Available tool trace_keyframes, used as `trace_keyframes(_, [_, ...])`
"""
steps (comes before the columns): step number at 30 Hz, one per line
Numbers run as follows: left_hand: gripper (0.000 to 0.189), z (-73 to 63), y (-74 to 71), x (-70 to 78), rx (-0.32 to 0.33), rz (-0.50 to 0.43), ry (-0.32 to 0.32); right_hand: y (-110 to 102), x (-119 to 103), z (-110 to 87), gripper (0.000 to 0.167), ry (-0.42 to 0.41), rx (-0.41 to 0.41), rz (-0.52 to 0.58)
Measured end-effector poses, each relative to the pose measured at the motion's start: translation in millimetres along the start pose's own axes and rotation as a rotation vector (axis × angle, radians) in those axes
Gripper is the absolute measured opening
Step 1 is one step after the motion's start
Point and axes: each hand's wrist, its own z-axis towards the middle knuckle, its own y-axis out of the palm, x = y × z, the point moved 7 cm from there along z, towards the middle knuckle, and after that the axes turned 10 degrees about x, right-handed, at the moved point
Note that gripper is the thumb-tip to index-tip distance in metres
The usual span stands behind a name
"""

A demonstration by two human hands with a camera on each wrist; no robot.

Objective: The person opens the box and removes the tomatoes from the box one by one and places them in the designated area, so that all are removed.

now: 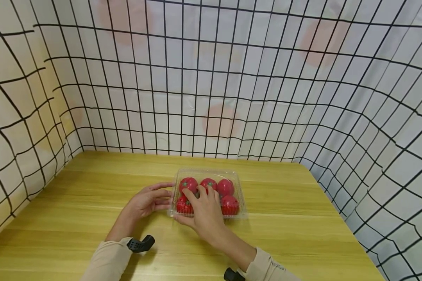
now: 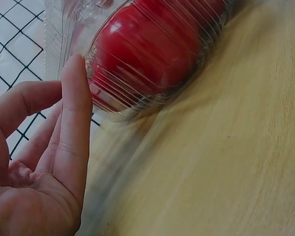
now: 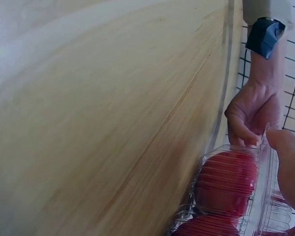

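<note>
A clear plastic clamshell box (image 1: 242,210) sits on the wooden table with several red tomatoes (image 1: 226,187) inside. My right hand (image 1: 207,218) reaches over its front, bent fingers spread on the lid and thumb at the front-left rim. That thumb (image 3: 287,157) lies along the rim's corner in the right wrist view. At the box's left side is my left hand (image 1: 147,201), palm turned toward the box. Its fingers (image 2: 74,118) are mostly straight, one tip right at the ribbed plastic wall.
The wooden table (image 1: 295,234) extends around the box. White sheeting with a black grid (image 1: 183,86) stands behind it and along both sides. Black wrist devices (image 1: 140,244) are strapped at both sleeves.
</note>
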Motion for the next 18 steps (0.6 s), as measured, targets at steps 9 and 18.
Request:
trace_keyframes(9, [0.051, -2.4, 2.8, 0.9, -0.063, 0.014, -0.016, -0.2, 0.0, -0.1, 0.075, 0.000, 0.000, 0.003])
trace_keyframes(18, [0.052, -4.3, 5.5, 2.5, -0.083, -0.011, -0.017, -0.2, -0.3, -1.4, 0.075, 0.010, 0.017, 0.016])
